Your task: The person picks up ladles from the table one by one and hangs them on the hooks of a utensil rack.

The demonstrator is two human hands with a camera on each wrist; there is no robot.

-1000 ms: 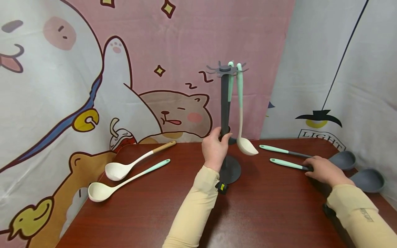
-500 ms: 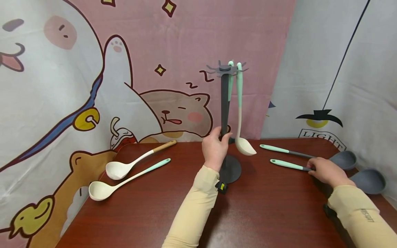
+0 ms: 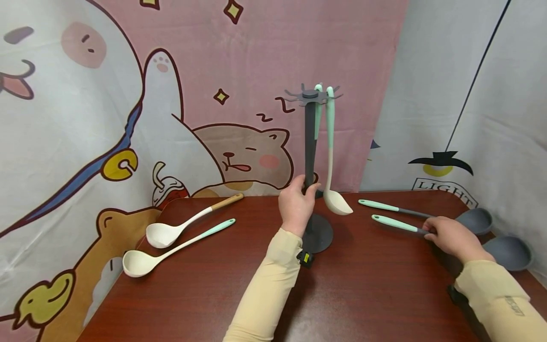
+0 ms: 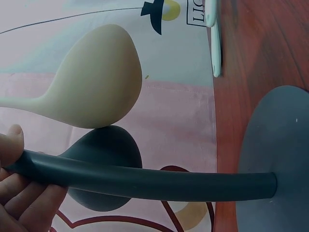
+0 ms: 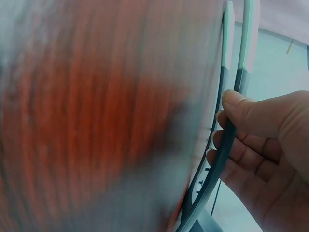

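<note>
Both hands were grasping: the left hand (image 3: 296,204) had its thumb and fingers around the post of a dark grey stand (image 3: 309,142), and the right hand (image 3: 455,237) pinched the shaft of a grey ladle (image 3: 509,253). At the far left, a white ladle with wooden handle (image 3: 163,235) lay on the brown tabletop (image 3: 363,294); just beside it, nearer to the person, lay a cream ladle with mint handle (image 3: 139,264). Next came the stand, upright, with its round base on the tabletop. From its top hung a mint-handled dark ladle (image 3: 317,121), partly behind the post, and to the right of it a hanging cream ladle (image 3: 337,203). Further right, a second grey ladle (image 3: 474,221) lay just beyond the held one, both mint handles pointing to the left. Whether the held ladle touched the tabletop, I could not tell. Behind everything was a cartoon-printed cloth (image 3: 342,38).
</note>
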